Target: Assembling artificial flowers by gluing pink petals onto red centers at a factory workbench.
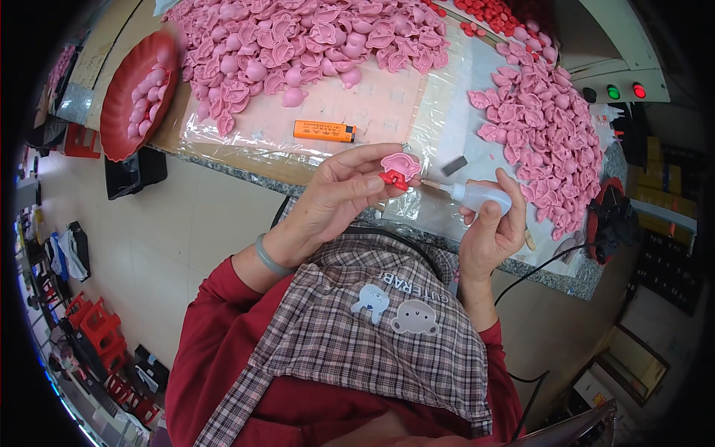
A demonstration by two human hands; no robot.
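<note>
My left hand [344, 188] pinches a small toy figure [400, 168] between thumb and fingers. The figure has a pink, hollow-looking head part and a red lower part. In my right hand [497, 223] is a small translucent squeeze bottle [482, 198], lying on its side with its thin nozzle pointing left. The nozzle tip is close to the figure's right edge; whether it touches cannot be told. Just beyond the bottle a small grey block [453, 165] lies on the table. An orange lighter [325, 131] rests on the table past my left hand.
A large heap of pink plastic parts [298, 37] covers the far table, with another pink heap [532, 134] at the right. Red pieces [488, 11] lie far right. A red scalloped tray [118, 112] holds pink parts at the left. A machine with lit buttons [625, 91] stands right.
</note>
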